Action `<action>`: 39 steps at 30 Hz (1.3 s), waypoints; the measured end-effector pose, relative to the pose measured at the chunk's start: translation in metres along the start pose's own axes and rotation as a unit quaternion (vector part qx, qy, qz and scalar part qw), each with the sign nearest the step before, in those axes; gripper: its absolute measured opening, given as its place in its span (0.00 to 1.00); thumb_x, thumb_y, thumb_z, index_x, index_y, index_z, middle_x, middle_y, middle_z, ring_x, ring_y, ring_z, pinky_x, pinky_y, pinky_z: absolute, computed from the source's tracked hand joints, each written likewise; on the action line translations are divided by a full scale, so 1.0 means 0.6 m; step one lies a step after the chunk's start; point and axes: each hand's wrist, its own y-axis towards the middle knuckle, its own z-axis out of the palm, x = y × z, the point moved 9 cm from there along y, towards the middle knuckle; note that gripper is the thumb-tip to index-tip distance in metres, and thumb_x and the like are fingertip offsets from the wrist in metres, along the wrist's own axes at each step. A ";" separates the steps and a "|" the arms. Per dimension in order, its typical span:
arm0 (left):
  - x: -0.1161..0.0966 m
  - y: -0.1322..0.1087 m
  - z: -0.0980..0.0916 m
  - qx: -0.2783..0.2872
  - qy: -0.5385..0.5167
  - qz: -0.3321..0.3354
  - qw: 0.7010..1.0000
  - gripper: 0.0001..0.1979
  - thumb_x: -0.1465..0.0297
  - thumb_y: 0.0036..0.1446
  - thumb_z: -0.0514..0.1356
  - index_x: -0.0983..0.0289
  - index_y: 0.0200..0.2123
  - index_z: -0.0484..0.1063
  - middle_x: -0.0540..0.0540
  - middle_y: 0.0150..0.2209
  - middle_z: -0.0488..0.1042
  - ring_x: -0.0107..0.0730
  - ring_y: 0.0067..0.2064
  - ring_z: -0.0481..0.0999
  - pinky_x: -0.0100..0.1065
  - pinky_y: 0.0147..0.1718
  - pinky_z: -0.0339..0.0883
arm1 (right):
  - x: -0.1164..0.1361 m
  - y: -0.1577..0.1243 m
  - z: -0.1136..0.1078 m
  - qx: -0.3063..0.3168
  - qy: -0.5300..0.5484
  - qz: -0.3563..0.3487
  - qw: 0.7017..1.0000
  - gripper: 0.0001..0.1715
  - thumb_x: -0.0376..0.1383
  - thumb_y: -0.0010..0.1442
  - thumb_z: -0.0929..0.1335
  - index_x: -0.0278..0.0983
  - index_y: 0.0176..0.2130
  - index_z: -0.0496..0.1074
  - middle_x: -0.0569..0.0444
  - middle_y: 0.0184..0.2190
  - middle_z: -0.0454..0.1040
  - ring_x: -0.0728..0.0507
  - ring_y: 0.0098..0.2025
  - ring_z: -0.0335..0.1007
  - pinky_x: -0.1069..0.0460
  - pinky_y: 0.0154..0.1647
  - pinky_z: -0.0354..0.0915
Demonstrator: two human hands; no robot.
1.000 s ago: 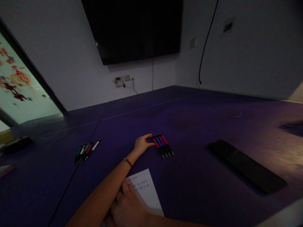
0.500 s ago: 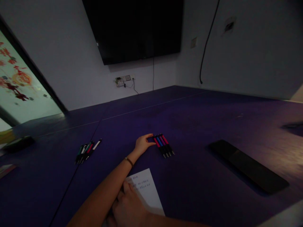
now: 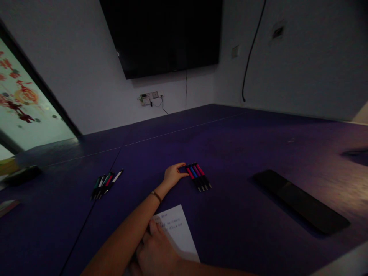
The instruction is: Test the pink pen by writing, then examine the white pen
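Observation:
My left hand [image 3: 173,174] reaches forward over the purple table, with a thin band on its wrist. Its thumb and forefinger are apart, and their tips are at the left side of a row of several pens [image 3: 198,176] with pink, blue and purple barrels. The pens lie side by side, tips toward me. Nearer to me, my right hand [image 3: 158,249] rests on a white sheet of paper [image 3: 182,237] with handwritten lines. Its fingers are curled, partly behind my left forearm; what they hold, if anything, is hidden.
A second group of pens [image 3: 105,184], green, white and red, lies to the left. A black phone-like slab [image 3: 300,201] lies at the right. A dark object [image 3: 23,175] is at the far left. A large black screen [image 3: 169,34] hangs on the wall beyond the table [image 3: 230,142].

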 end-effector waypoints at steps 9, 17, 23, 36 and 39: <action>0.001 0.001 0.000 -0.003 0.007 0.003 1.000 0.28 0.58 0.40 0.61 0.59 0.47 0.65 0.51 0.38 0.73 0.29 0.30 0.70 0.29 0.28 0.60 | -0.002 0.001 0.005 0.001 0.012 0.005 1.000 0.19 0.40 0.51 0.63 0.33 0.41 0.70 0.49 0.36 0.73 0.41 0.42 0.61 0.43 0.52 0.49; 0.002 0.001 0.000 -0.003 0.012 -0.001 1.000 0.27 0.58 0.41 0.61 0.59 0.47 0.65 0.51 0.37 0.73 0.30 0.30 0.70 0.30 0.29 0.61 | 0.002 0.000 -0.003 0.007 0.000 0.005 1.000 0.16 0.38 0.52 0.63 0.33 0.38 0.71 0.50 0.33 0.74 0.41 0.42 0.61 0.43 0.52 0.50; 0.002 0.001 0.000 0.000 0.004 -0.004 1.000 0.27 0.59 0.40 0.62 0.59 0.46 0.65 0.51 0.41 0.72 0.30 0.31 0.71 0.30 0.30 0.61 | 0.001 0.000 -0.001 -0.006 0.014 -0.002 1.000 0.17 0.40 0.52 0.62 0.34 0.39 0.70 0.50 0.34 0.74 0.41 0.43 0.61 0.44 0.51 0.51; 0.002 0.001 0.001 0.002 0.007 -0.003 1.000 0.27 0.59 0.41 0.61 0.58 0.47 0.65 0.50 0.41 0.72 0.30 0.29 0.70 0.30 0.29 0.62 | -0.002 0.001 0.002 0.011 0.024 0.017 0.999 0.15 0.40 0.51 0.63 0.34 0.36 0.72 0.50 0.33 0.73 0.40 0.42 0.61 0.43 0.50 0.52; 0.002 0.001 0.001 -0.001 0.001 0.000 1.000 0.27 0.59 0.41 0.61 0.58 0.47 0.65 0.51 0.41 0.72 0.29 0.29 0.70 0.30 0.29 0.62 | 0.000 -0.001 0.000 0.001 0.017 0.008 1.000 0.15 0.40 0.52 0.62 0.34 0.37 0.71 0.50 0.33 0.73 0.41 0.42 0.61 0.43 0.50 0.52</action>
